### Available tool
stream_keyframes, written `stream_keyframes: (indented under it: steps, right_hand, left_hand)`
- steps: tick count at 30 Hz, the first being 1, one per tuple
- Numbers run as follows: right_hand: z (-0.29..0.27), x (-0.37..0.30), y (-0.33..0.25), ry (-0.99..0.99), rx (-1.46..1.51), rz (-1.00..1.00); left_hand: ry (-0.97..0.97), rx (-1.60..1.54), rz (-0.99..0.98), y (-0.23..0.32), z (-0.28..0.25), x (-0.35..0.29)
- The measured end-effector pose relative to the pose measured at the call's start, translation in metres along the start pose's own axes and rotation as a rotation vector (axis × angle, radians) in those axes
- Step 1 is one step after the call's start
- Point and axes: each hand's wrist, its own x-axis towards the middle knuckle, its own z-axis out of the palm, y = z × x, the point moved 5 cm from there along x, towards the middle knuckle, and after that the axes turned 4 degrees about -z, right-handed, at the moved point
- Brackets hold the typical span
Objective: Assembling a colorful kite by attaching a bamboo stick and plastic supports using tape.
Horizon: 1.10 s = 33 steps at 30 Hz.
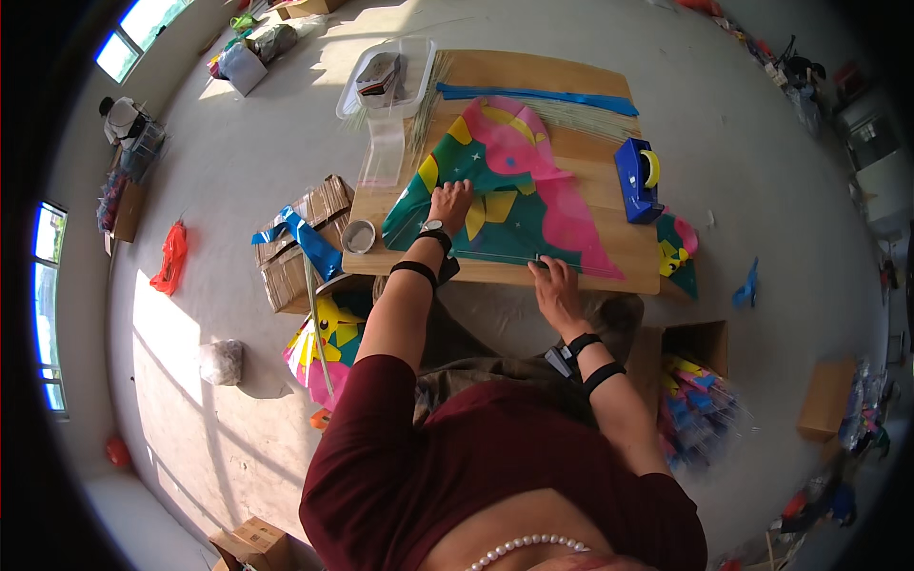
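Note:
A kite sheet (pixel 509 249) in green, pink and yellow lies on the wooden table, its pointed pink part toward the near right corner. My left hand (pixel 452 202) rests on the green part, palm down, its fingers lying on the material, which creases beside them. At the near edge, my right hand (pixel 558 290) pinches the sheet's hem between thumb and fingers. A thin pale line runs along that hem. What lies under my left palm is hidden.
On the wooden table (pixel 590 76) are a blue tape dispenser (pixel 636 181), blue strips (pixel 533 95), thin pale sticks, a white tray (pixel 419 90) and a small round tin (pixel 359 237). Cardboard boxes (pixel 286 257) flank the table; one at the right holds colourful sheets (pixel 695 404).

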Motion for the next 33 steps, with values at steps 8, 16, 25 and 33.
stream_keyframes:
  steps: [8,16,25,33]
  right_hand:
    - [-0.001,-0.007,0.007,-0.044,0.128,0.153]
    - [-0.024,-0.046,0.041,0.070,0.047,0.051]
    - [-0.233,-0.044,0.096,0.244,0.373,0.213]
    - [-0.349,0.038,0.179,0.374,-0.083,0.304]
  left_hand:
    - [0.074,-0.126,0.051,-0.017,-0.057,0.022]
    - [0.122,-0.358,-0.054,-0.074,-0.142,0.012]
    - [-0.109,-0.552,0.002,-0.117,-0.269,-0.029]
    - [0.082,-0.750,-0.056,-0.124,-0.307,0.015]
